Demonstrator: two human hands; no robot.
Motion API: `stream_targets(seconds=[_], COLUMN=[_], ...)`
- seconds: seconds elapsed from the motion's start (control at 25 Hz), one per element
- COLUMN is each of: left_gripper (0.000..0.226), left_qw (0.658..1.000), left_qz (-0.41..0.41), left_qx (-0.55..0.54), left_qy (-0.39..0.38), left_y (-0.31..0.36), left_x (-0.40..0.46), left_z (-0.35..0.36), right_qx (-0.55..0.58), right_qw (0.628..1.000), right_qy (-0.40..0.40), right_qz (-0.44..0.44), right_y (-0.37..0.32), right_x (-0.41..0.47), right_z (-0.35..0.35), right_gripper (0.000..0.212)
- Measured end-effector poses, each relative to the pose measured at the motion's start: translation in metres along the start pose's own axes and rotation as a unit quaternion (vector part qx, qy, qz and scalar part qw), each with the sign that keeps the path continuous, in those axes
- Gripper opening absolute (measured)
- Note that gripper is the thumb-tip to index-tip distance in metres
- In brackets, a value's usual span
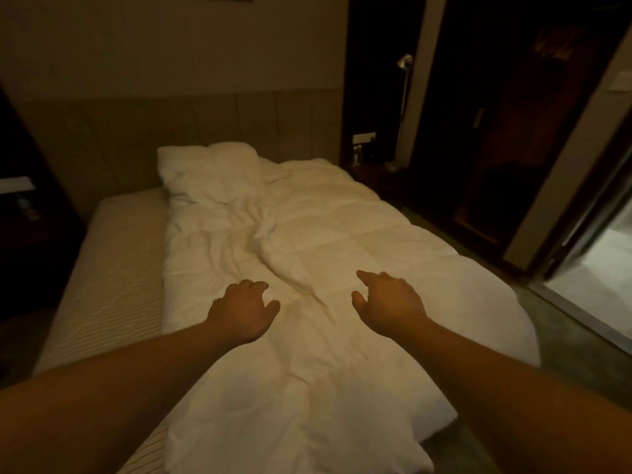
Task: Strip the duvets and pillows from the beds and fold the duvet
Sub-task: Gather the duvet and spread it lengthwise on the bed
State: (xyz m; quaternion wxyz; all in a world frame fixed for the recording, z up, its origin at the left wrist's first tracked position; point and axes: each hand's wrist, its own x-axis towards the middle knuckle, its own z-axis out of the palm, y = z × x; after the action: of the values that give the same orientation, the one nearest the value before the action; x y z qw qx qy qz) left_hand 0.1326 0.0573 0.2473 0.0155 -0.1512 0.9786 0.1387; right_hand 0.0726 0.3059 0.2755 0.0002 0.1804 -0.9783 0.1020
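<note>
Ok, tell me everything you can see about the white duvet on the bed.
The duvet is white, puffy and quilted-looking, rumpled with a deep crease down its middle. It lies lengthwise along the right part of the mattress, its near end drooping over the edge. Both hands, left and right, hover above it; contact is unclear.

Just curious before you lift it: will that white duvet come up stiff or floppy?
Probably floppy: the duvet lies in soft creases and droops over the bed's right edge. Likely light for its bulk, since it looks puffy. Both hands hover open above it.
</note>
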Motion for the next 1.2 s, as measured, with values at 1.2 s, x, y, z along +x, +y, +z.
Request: stream_targets(seconds=[1.2], left_gripper=[0.076], left_qw=[0.98], left_qz=[-0.106], left_qx=[-0.024], left_qy=[-0.168], left_y=[-0.029], left_x=[0.236], left_z=[0.407], right_qx=[0.252], right_qw=[0.943], right_qy=[-0.095], right_qz=[0.196], right_y=[0.087], right_x=[0.355], right_z=[0.404], right_gripper=[0.07])
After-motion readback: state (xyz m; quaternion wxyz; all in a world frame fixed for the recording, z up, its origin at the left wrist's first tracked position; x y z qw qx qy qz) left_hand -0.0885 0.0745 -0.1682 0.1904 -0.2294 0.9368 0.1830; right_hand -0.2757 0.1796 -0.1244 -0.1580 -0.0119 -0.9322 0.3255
